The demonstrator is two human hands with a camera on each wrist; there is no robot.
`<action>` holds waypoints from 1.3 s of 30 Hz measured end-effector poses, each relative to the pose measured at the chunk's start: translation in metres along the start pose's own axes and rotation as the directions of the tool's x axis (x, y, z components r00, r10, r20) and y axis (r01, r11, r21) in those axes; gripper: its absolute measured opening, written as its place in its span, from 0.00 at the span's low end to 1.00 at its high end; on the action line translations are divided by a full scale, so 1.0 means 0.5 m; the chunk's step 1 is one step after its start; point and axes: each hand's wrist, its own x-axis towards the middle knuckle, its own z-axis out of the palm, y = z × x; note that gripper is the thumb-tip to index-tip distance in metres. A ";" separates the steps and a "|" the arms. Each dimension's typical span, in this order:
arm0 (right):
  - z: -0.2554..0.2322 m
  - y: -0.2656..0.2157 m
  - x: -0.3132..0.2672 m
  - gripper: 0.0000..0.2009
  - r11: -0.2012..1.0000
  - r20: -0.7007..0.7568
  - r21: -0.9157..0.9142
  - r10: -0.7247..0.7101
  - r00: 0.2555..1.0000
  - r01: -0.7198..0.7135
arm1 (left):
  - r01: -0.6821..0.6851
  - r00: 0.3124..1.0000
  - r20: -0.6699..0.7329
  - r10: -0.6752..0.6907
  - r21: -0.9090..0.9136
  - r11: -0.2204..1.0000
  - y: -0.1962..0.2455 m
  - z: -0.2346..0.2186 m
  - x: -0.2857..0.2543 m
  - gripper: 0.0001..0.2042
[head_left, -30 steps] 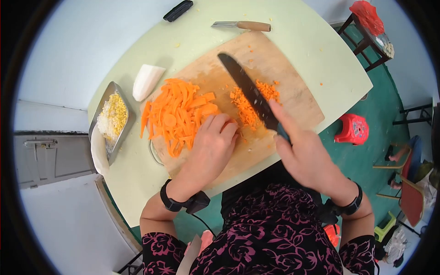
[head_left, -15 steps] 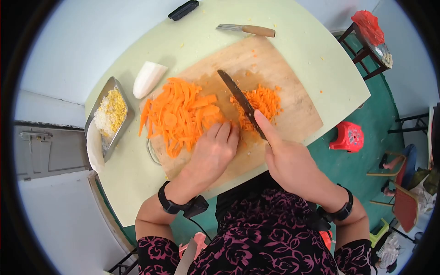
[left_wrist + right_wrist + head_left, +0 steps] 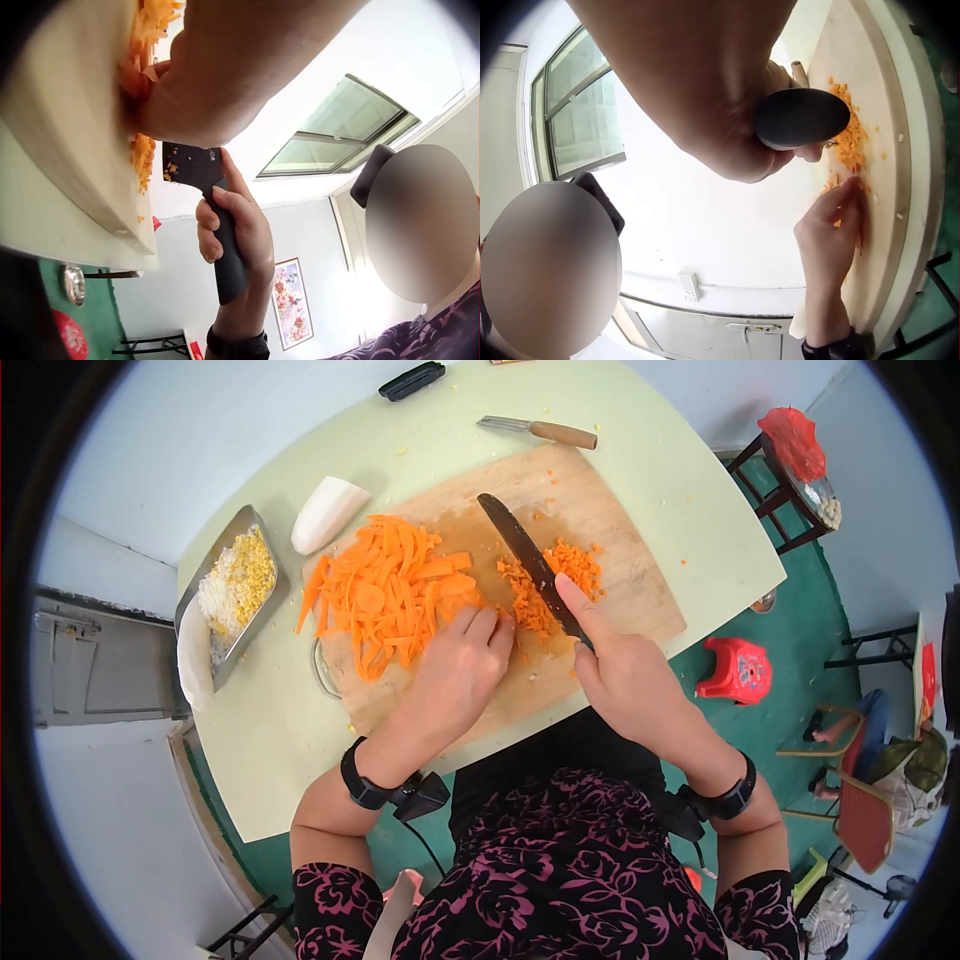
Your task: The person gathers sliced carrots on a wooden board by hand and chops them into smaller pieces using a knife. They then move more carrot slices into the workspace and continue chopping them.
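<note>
My right hand (image 3: 628, 682) grips the black handle of a broad dark knife (image 3: 522, 550), index finger laid along the blade, which stands over a heap of finely diced carrot (image 3: 578, 568). In the left wrist view carrot bits cling to the blade (image 3: 187, 163). Fingers bent, my left hand (image 3: 462, 665) holds carrot pieces down on the wooden board (image 3: 625, 600), just left of the knife; the right wrist view shows its fingertips (image 3: 849, 187) on orange strips. Carrot strips (image 3: 385, 595) are piled at the board's left part.
A metal tray (image 3: 262, 622) with yellow and white bits and a long white piece stands at the table's left. A peeled white radish piece (image 3: 328, 515), a wooden-handled peeler (image 3: 562, 434) and a black object (image 3: 412, 381) lie beyond the board. A red stool (image 3: 736, 671) stands on the floor.
The knife has gone from tilted with its broad side showing to more upright, and has shifted slightly over the dice. My left hand stays at the carrot pieces. The whole view has shifted a little.
</note>
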 end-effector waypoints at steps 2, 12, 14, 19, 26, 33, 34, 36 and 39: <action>0.003 0.000 0.002 0.32 1.000 -0.017 -0.018 -0.019 1.000 0.019 | 0.013 1.000 -0.010 -0.013 -0.001 1.000 0.001 0.007 -0.004 0.15; 0.008 -0.009 0.014 0.31 0.999 0.014 -0.030 0.035 0.999 -0.034 | 0.009 0.999 -0.033 -0.009 0.015 1.000 0.002 0.007 -0.004 0.15; -0.012 -0.028 0.018 0.30 0.993 0.078 -0.009 0.115 0.990 -0.115 | 0.014 1.000 -0.025 -0.014 0.009 1.000 0.003 0.008 -0.005 0.15; 0.000 -0.037 0.007 0.31 0.999 0.056 0.019 0.048 0.997 -0.049 | 0.032 0.999 -0.026 -0.032 0.013 0.999 0.003 0.015 -0.008 0.15; -0.019 -0.056 0.010 0.31 0.996 0.057 0.075 0.048 0.997 -0.053 | 0.031 0.999 -0.009 -0.030 0.035 0.999 0.002 0.015 -0.009 0.15; 0.002 -0.048 0.018 0.31 0.993 0.082 0.058 0.102 0.991 -0.107 | 0.030 0.999 -0.016 -0.030 0.013 0.999 0.003 0.011 -0.010 0.15; -0.011 -0.054 0.019 0.31 0.991 0.067 0.074 0.109 0.992 -0.114 | 0.027 0.999 -0.020 -0.027 0.012 1.000 0.002 0.011 -0.009 0.15; -0.010 -0.046 0.014 0.31 0.993 0.038 0.074 0.085 0.996 -0.087 | 0.031 0.999 -0.021 -0.031 0.006 0.999 0.003 0.013 -0.011 0.15; 0.007 -0.029 0.009 0.30 0.998 0.031 0.032 0.060 0.998 -0.061 | 0.025 0.999 -0.020 -0.025 0.010 1.000 0.001 0.013 -0.009 0.15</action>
